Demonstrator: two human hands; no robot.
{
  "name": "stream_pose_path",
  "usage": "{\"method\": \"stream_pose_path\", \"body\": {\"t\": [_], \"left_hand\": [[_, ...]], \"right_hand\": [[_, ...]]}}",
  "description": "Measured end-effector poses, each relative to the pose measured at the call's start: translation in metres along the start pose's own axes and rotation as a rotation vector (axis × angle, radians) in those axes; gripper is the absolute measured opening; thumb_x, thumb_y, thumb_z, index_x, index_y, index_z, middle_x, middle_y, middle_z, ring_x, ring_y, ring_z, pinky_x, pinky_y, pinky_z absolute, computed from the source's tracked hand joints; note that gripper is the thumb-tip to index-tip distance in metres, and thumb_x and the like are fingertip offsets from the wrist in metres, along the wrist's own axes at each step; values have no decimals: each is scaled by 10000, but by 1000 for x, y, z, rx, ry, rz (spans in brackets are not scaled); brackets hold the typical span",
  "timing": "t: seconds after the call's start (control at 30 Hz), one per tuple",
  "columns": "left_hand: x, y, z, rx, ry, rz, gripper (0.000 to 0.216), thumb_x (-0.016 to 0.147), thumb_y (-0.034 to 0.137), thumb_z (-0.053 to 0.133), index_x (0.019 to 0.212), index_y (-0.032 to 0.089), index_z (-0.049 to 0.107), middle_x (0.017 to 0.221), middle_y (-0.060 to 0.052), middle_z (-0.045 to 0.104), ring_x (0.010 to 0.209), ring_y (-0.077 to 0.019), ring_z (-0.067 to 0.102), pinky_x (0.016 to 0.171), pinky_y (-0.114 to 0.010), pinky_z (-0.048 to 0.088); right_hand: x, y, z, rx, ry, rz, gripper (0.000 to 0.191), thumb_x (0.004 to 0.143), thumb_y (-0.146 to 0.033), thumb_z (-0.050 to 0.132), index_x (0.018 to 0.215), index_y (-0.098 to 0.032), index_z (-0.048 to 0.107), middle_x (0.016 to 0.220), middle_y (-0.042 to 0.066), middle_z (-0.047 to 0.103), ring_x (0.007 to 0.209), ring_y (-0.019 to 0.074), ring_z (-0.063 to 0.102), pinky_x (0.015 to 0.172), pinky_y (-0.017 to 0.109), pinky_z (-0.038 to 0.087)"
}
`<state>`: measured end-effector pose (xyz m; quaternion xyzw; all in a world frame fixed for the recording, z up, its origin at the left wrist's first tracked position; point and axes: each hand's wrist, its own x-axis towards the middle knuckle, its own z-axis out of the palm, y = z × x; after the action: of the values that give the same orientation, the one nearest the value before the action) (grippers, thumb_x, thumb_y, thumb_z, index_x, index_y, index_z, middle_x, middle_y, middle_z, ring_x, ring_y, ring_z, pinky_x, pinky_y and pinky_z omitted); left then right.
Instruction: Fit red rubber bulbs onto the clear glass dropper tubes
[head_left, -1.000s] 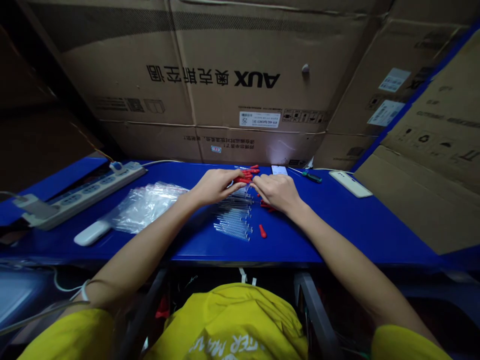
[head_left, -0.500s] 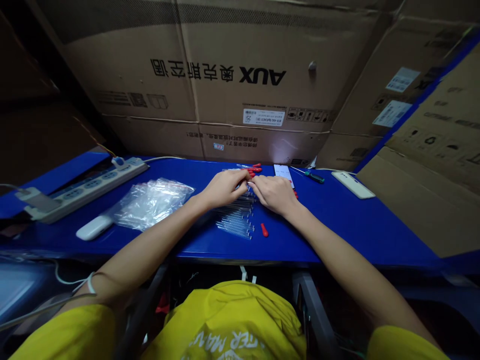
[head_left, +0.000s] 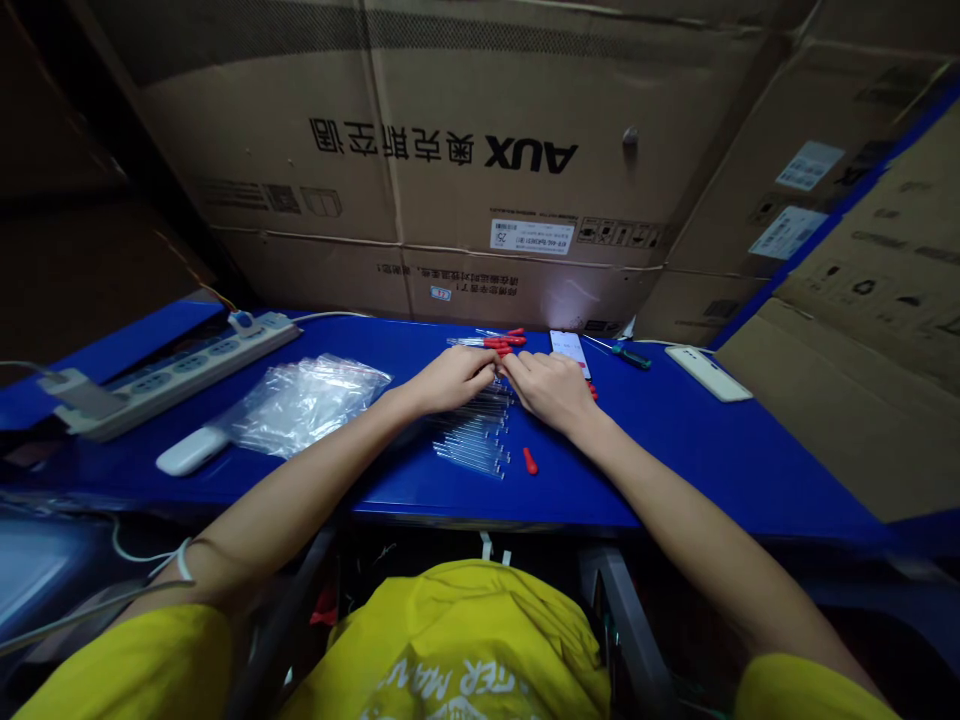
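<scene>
My left hand (head_left: 451, 380) and my right hand (head_left: 553, 386) meet at the fingertips over the middle of the table, both closed in a pinch. What they hold is small and mostly hidden by the fingers. Beneath and in front of them lies a row of thin clear glass dropper tubes (head_left: 471, 446), side by side. Just beyond the fingers are several droppers with red rubber bulbs (head_left: 514, 340) fitted on their ends. A single loose red bulb (head_left: 530, 461) rests right of the tubes. More red bulbs (head_left: 592, 391) show partly behind my right hand.
Clear plastic bags (head_left: 311, 400) lie left, beside a white mouse-like object (head_left: 191, 451) and a power strip (head_left: 199, 358). Behind my right hand are a lit phone (head_left: 570, 352) and a green-handled screwdriver (head_left: 631, 356); a pale phone (head_left: 708, 373) lies farther right. A large cardboard box (head_left: 450, 200) walls the back of the blue table (head_left: 712, 450).
My hands stay together at nearly the same spot; the fingertips have drawn slightly closer. The view has shifted a little, and the red-bulbed droppers beyond the hands show more clearly.
</scene>
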<state>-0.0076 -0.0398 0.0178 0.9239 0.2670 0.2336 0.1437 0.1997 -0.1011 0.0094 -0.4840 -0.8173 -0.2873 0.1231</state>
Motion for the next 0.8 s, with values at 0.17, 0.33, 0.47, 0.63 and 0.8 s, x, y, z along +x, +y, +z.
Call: {"method": "stream_pose_path", "body": {"t": [0.17,0.33,0.47,0.63,0.8], "left_hand": [[0,-1,1,14,-8,-17,250,1038,242,440,939,175,660,954,-83,751,891,-226,697,825,-319,481],[0,1,1,115,-14,-38,255,1043,272,440,917,185,644,938,-81,743,862,-229,682,771,-310,454],[3,5,1,195,-11,-91,259,1031,269,443,921,187,663,954,-87,755,866,-236,687,753,-305,442],[5,9,3,217,-6,-134,286,1026,283,438,947,184,694,956,-96,761,841,-234,679,741,-306,433],[6,7,5,182,8,-141,291,1020,286,432,928,179,685,906,-88,741,777,-213,642,713,-306,403]], "right_hand": [[2,-4,-6,18,-68,30,443,1163,-348,306,1108,-144,695,943,120,763,802,211,646,708,358,255],[3,-3,-7,17,-133,48,486,1164,-363,278,1092,-150,709,896,126,767,780,217,639,690,364,222],[2,-2,-4,9,-126,37,401,1141,-301,332,1146,-164,708,920,112,769,789,216,627,698,371,209],[2,1,-5,-9,-135,25,368,1119,-266,361,1173,-165,710,942,118,763,813,225,615,705,378,203],[2,2,-4,-11,-142,21,372,1116,-255,358,1211,-168,707,957,120,764,828,229,613,713,374,208]]}}
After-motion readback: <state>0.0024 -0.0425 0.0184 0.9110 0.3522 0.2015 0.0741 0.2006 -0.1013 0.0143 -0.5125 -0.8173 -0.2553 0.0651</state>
